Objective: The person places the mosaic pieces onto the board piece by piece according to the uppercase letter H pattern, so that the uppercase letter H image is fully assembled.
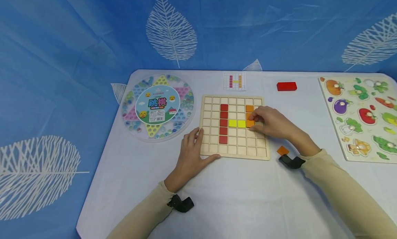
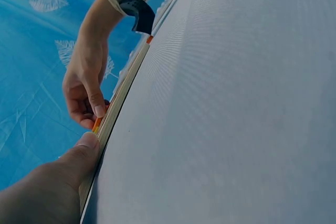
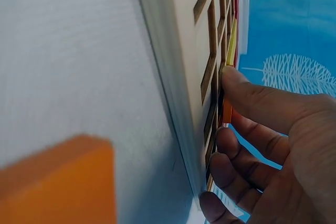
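Note:
A square wooden grid board (image 1: 238,157) lies on the table, holding a column of red tiles (image 1: 223,122), two yellow tiles (image 1: 237,123) and orange tiles (image 1: 249,108) on the right. My left hand (image 1: 190,155) rests at the board's near left corner, fingers by the left edge and thumb along the front rim. Over the right side, my right hand (image 1: 273,123) pinches an orange tile (image 3: 227,109) between thumb and index finger, at the end of the yellow row. The right fingers partly cover the orange column. Another orange tile (image 1: 283,150) lies loose beside the board.
Behind the board lies a pattern card (image 1: 234,81). A red block (image 1: 286,86) sits at the back right. To the left is a round marble game box (image 1: 157,108); a vegetable puzzle board (image 1: 356,120) lies on the right. Blue leaf-patterned cloth (image 1: 217,32) hangs behind.

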